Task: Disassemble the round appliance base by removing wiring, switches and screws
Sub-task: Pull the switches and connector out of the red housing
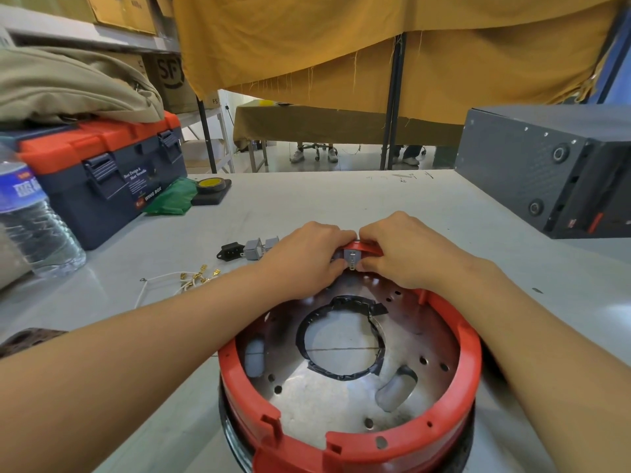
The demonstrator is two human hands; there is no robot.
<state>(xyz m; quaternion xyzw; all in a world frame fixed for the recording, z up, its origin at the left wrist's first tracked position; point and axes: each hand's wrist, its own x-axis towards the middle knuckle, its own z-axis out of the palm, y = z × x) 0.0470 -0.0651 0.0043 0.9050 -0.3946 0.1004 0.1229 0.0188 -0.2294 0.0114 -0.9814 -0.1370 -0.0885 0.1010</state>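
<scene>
A round red appliance base (351,397) lies open side up on the grey surface (341,199), its metal plate exposed. At its far rim, the left hand (307,259) and right hand (397,249) meet, fingers curled tight on either side of a small grey switch (352,258) seated in the red wall. Two removed grey switches (261,248) and loose white wiring (177,283) lie left of the base.

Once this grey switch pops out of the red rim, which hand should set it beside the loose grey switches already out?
Probably the left hand: both hands pinch the grey switch, but the removed grey switches lie on the table just left of it.
</scene>
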